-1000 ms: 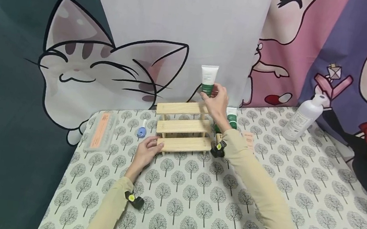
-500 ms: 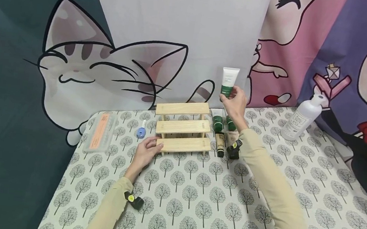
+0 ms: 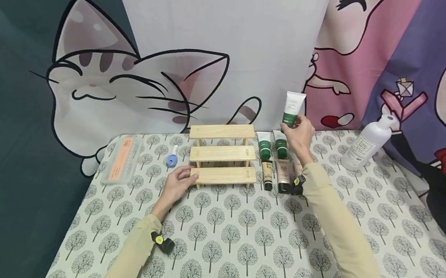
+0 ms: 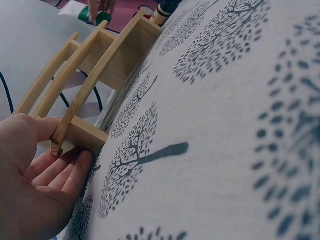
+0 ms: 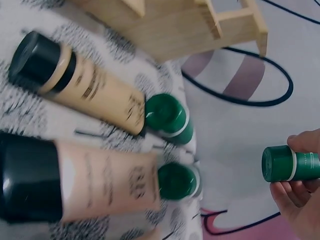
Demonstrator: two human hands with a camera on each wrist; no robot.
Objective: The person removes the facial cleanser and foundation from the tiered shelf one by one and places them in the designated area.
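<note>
A three-tier wooden stand (image 3: 223,153) sits near the back of the table. My left hand (image 3: 177,182) grips the left end of its lowest board, thumb above and fingers underneath, as the left wrist view shows. In my right hand (image 3: 300,135) a white squeeze tube with a green lower part and cap (image 3: 294,105) is pinched, cap down, raised in front of the backdrop. Its green cap (image 5: 280,164) points out from the fingers in the right wrist view. Below it lie two similar green-capped tubes (image 3: 264,145), a beige black-capped tube (image 3: 267,174) and a pink BB tube (image 3: 284,175).
Another pink tube (image 3: 298,168) is partly hidden by my right wrist. A white pump-style bottle (image 3: 366,145) leans at the back right. On the left lie a clear case with an orange label (image 3: 122,160) and a small blue-and-white item (image 3: 172,158). A printed cloth backdrop (image 3: 277,34) hangs behind.
My right hand has moved right with the white-and-green tube, from above the stand's top board to above the lying tubes, dropping slightly. My left hand stays on the stand.
</note>
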